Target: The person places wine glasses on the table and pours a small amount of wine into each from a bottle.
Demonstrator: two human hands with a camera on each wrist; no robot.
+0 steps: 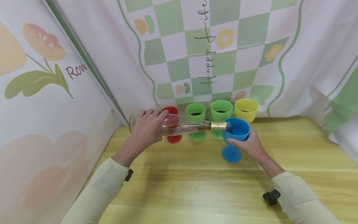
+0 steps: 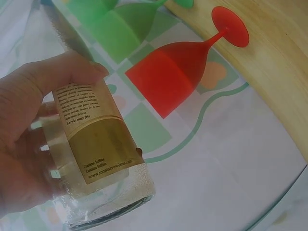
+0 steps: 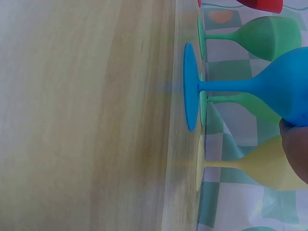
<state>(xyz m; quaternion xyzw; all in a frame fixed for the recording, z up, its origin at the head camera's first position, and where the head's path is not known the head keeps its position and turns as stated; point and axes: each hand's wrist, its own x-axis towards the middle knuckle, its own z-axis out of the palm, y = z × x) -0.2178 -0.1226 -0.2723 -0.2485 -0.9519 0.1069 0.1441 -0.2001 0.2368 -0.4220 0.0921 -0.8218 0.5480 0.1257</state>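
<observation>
My left hand (image 1: 149, 126) grips a clear glass bottle (image 1: 187, 125) around its body, thumb and fingers curled. The bottle lies almost level, with dark liquid along its lower side and its gold-banded neck pointing right. Its mouth is over the bowl of a blue goblet (image 1: 236, 134), and a dark streak shows just below it. My right hand (image 1: 253, 143) holds the blue goblet's bowl from the right. I cannot tell if its foot touches the table. In the left wrist view, the bottle's printed label (image 2: 96, 139) faces the camera.
Behind stand a red goblet (image 1: 174, 139), two green goblets (image 1: 195, 109) (image 1: 222, 107) and a yellow goblet (image 1: 246, 107). Dark liquid shows in the green and yellow ones. A patterned curtain (image 1: 173, 46) hangs behind the wooden table (image 1: 195, 186).
</observation>
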